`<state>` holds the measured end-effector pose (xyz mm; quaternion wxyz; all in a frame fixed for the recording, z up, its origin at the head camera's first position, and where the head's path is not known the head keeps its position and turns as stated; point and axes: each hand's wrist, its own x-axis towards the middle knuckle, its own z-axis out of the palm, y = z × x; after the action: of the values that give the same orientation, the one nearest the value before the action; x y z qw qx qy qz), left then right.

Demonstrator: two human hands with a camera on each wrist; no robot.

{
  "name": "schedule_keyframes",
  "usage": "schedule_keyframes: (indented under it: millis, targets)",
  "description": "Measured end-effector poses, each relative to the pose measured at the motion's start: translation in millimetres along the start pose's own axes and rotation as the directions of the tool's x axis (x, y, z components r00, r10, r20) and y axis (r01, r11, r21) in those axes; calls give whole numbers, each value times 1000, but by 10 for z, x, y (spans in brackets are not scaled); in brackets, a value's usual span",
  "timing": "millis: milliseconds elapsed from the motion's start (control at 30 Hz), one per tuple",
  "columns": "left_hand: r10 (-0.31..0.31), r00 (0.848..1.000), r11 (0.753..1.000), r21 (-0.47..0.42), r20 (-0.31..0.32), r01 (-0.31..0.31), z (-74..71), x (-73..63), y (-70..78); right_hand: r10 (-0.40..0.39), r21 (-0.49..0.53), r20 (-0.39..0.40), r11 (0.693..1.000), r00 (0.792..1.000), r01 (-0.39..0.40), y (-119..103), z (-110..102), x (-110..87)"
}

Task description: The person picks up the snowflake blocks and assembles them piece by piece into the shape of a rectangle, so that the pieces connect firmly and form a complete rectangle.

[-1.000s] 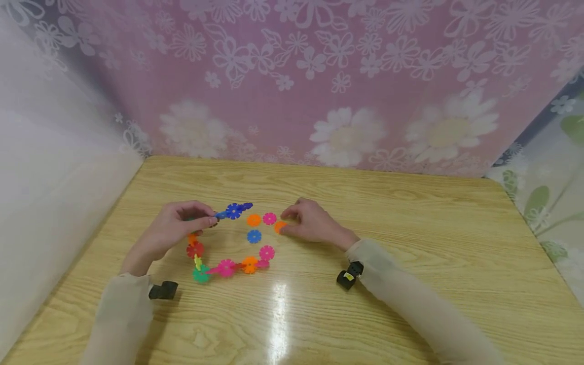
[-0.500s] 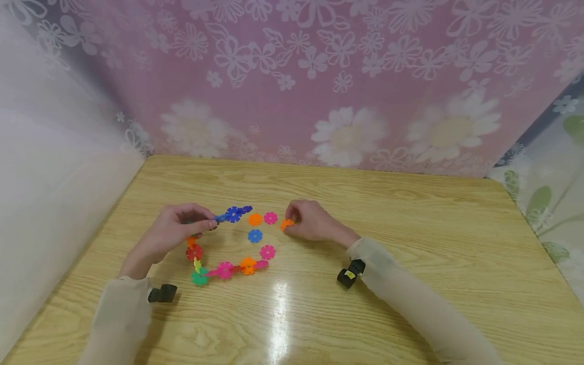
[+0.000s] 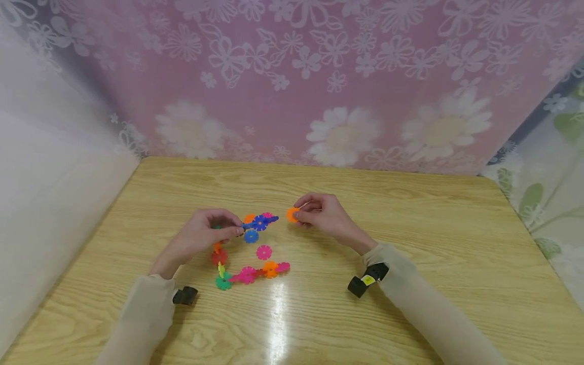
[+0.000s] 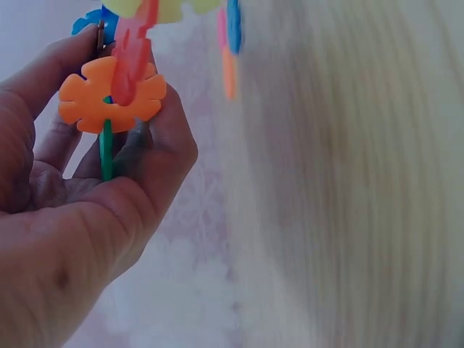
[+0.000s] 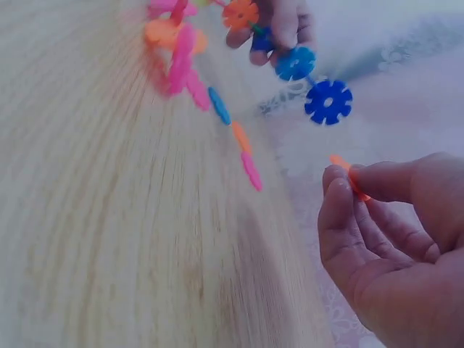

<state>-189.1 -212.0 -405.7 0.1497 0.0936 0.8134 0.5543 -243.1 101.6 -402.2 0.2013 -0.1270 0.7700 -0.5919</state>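
Note:
My left hand [image 3: 201, 238] pinches a chain of notched plastic snowflake discs near its blue end. A dark blue disc [image 3: 260, 222] sticks out to the right of those fingers. From the hand the chain curves down through a red disc [image 3: 219, 257] and a green disc [image 3: 223, 281], then right to an orange one [image 3: 270, 269] and a pink tip [image 3: 283, 266]. Between thumb and fingers, my right hand [image 3: 326, 218] pinches a single orange snowflake disc [image 3: 291, 215], seen edge-on in the right wrist view. A small gap separates it from the chain's blue end.
Loose discs lie on the wooden table [image 3: 410, 243]: a blue one [image 3: 251, 236], a pink one [image 3: 263, 252], and an orange one [image 3: 249, 218] and another pink one [image 3: 267, 216] partly behind the chain. A floral curtain [image 3: 292, 101] hangs at the back.
My right hand has lifted the orange disc from the table and turned it face-on to the head camera. My left hand has carried the chain to the right, bringing its blue end closer.

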Motion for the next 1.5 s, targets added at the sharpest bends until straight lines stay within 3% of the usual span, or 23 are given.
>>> schedule_keyframes:
  millis: [200,567,1067,1500]
  targets:
    - [0,1000,1000,8,16,0,181,57,105,29,127,-14,992,999,-27,31,-54,-85]
    - [10,1000,1000,12,-6,-10,335,94,166,23,203,-28,979,999,-17,55,-96,-183]
    - [-7,1000,1000,24,-16,7,388,102,188,23,260,-40,966,999,-12,110,-89,-195]
    - [9,1000,993,121,-28,-6,403,129,193,31,290,-21,957,999,-24,151,-51,-216]
